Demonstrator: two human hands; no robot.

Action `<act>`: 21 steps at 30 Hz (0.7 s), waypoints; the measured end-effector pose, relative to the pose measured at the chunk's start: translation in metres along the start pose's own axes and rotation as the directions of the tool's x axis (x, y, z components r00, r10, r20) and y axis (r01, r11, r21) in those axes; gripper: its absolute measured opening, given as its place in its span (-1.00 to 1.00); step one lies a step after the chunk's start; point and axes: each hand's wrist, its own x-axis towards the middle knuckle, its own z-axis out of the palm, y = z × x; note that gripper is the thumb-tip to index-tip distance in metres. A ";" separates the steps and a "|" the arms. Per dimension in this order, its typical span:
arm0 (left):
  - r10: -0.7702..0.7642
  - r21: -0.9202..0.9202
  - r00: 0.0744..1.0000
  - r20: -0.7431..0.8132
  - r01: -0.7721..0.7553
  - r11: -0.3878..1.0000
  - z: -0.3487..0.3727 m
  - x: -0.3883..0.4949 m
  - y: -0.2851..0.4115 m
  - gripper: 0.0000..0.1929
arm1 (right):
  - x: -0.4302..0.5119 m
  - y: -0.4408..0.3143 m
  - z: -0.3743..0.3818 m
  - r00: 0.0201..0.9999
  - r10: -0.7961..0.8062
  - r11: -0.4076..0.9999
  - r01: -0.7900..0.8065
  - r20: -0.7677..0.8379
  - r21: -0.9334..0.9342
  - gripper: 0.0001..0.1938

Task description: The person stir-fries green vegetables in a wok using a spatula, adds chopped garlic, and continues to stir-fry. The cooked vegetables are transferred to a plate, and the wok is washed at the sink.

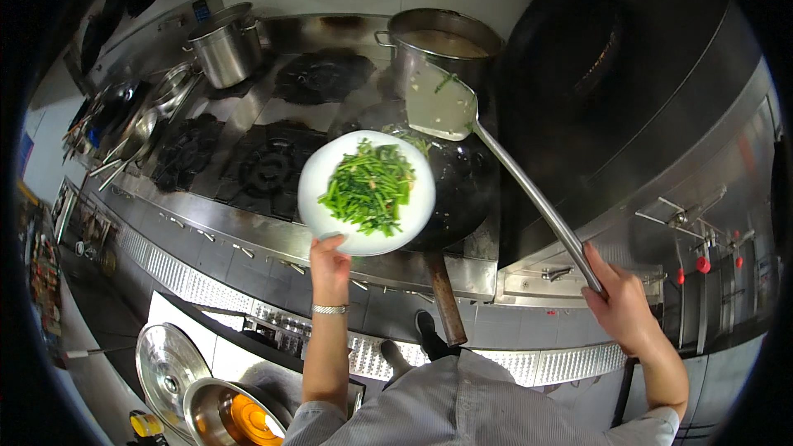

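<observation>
My left hand (331, 263) grips the near rim of a white plate (313, 198), which bears a heap of cooked, cut green vegetables (370, 189). The plate is held over the left part of a dark wok (461, 192) on the stove. In my right hand (619, 300) is the long metal handle of a wok spatula (441, 102). Its broad blade, with bits of green and pale food on it, is raised above the wok's far side, in front of a stockpot. Some greens show in the wok behind the plate. The wok's wooden handle (445, 300) points towards me.
A steel stockpot (443, 37) of cloudy liquid stands behind the wok. Another lidded pot (226, 52) is at the back left, beyond burners (269, 164). Strainers (139, 136) lie at far left. Lower left are a metal lid (170, 371) and a bowl of orange liquid (248, 418).
</observation>
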 end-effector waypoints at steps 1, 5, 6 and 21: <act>0.035 -0.038 0.996 0.086 -0.032 0.999 -0.008 -0.002 0.004 -0.56 | 0.008 0.007 0.004 1.000 -0.008 1.000 0.008 0.025 -0.002 -0.37; 0.159 -0.130 0.981 0.107 -0.145 0.981 -0.037 -0.008 0.027 -0.47 | 0.053 0.036 0.046 0.988 0.006 0.987 0.018 0.151 -0.161 -0.39; 0.186 -0.108 0.980 0.078 -0.177 0.978 -0.045 -0.011 0.035 -0.43 | 0.064 0.043 0.061 0.980 0.037 0.969 0.013 0.197 -0.247 -0.40; 0.334 -0.142 0.942 -0.005 -0.332 0.933 -0.108 -0.061 0.067 -0.41 | 0.089 0.020 0.011 0.716 0.236 0.650 -0.619 0.657 0.441 -0.40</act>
